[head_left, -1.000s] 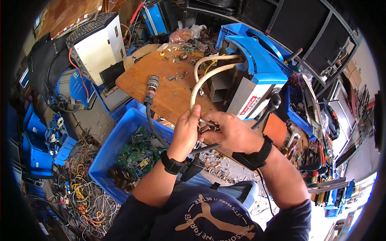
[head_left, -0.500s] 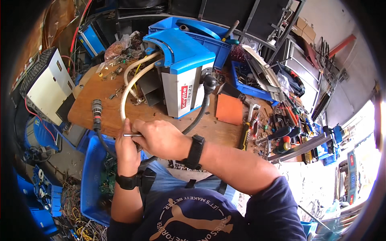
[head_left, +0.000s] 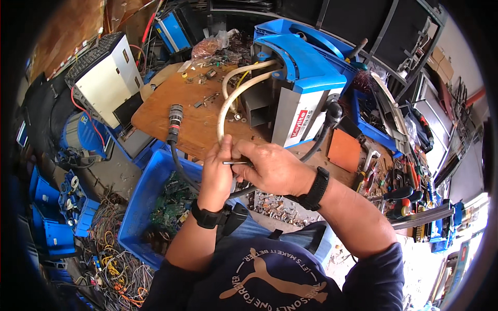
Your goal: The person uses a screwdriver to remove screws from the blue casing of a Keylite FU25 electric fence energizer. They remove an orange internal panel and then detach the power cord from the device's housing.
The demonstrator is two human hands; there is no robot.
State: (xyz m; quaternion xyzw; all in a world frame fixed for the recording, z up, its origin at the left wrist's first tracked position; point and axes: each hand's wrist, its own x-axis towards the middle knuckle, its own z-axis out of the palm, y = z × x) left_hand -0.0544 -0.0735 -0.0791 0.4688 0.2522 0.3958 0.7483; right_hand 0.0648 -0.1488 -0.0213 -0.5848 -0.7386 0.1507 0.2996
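Observation:
My left hand [head_left: 217, 173] is closed around the lower part of a thick cream-white cable [head_left: 222, 116]. This cable arches up from the side of a blue-topped grey machine housing [head_left: 288, 111] on the bench. Pressed up close against the left hand, my right hand [head_left: 272, 168] is closed in a pinch. A thin metal rod [head_left: 232, 163] sticks out from its fingers toward the left hand; the rest of it is hidden. A black cable [head_left: 321, 140] leaves the housing's front and passes behind my hands. It comes out at the left, ending in a dark round connector [head_left: 175, 122].
Below the wooden bench [head_left: 161, 111], a blue crate [head_left: 137, 207] holds green circuit boards. Tangled wires [head_left: 111, 259] lie on the floor at left. Hand tools [head_left: 399, 194] crowd the bench's right side, near an orange square sheet [head_left: 343, 150]. Another blue crate [head_left: 267, 28] stands behind the housing.
The view has swung left, so the bench, housing and hands appear further right. Both hands keep the same hold on the cable and the rod.

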